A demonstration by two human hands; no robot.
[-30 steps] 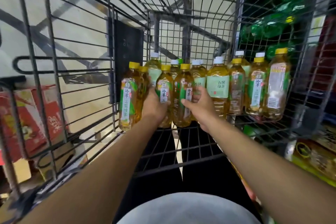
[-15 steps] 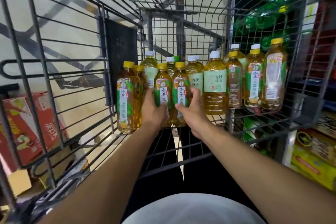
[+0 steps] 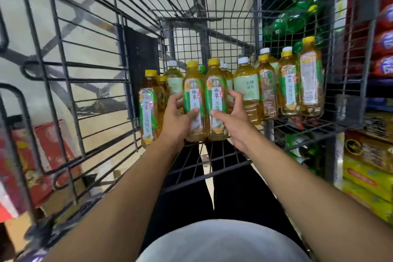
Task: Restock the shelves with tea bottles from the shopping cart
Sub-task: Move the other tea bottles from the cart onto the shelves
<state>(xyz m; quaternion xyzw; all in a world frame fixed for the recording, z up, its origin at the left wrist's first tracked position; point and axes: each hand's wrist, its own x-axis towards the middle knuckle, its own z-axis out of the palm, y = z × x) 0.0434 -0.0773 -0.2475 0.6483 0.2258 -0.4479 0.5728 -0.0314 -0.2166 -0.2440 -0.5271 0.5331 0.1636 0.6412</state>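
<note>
Several amber tea bottles with green labels stand upright on the wire floor of the shopping cart (image 3: 229, 157). Some have yellow caps, some white. My left hand (image 3: 177, 121) wraps the left yellow-capped bottle (image 3: 193, 89) of a front pair. My right hand (image 3: 231, 121) wraps the right bottle (image 3: 215, 87) of that pair. The two bottles are pressed side by side and sit slightly higher than the row behind. One yellow-capped bottle (image 3: 148, 106) stands alone at the left. A white-capped bottle (image 3: 246, 89) and more bottles (image 3: 287, 85) line up to the right.
The cart's wire side (image 3: 70, 66) rises on the left, with red cartons (image 3: 42, 161) on the floor beyond it. On the right are shelves with green bottles (image 3: 297, 17), red packs (image 3: 385, 49) and yellow cartons (image 3: 365, 178). My dark trousers show under the cart floor.
Both hands have tightened around the two front bottles and brought them together, slightly up and toward me. The view has shifted a little left and closer.
</note>
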